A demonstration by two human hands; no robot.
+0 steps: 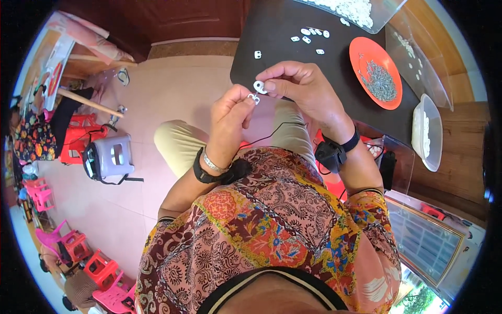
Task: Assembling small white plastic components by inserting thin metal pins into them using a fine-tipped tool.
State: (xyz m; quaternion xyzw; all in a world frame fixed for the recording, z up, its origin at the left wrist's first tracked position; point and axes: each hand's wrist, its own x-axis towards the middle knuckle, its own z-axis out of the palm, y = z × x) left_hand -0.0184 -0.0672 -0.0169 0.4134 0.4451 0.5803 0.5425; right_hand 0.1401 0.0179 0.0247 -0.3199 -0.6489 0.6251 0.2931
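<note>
Close together over my lap, my hands each pinch a small white plastic part. My left hand [228, 118] grips a white piece with round holes [254, 98] between thumb and forefinger. In the fingers of my right hand [311, 91], slightly higher, is a rounded white piece with a dark hole [259, 86]. The two pieces almost meet; whether they touch I cannot tell. On the black table [277, 36] beyond lie several loose white parts [306, 40] and a single one [258, 54] near the edge.
An orange plate [357, 51] of small grey metal pins or screws sits on the table at right. Behind it is a clear tray [384, 18] with many white parts; a white oval bowl [418, 125] stands further right. Stools [116, 156] and a seated person [36, 133] are at left.
</note>
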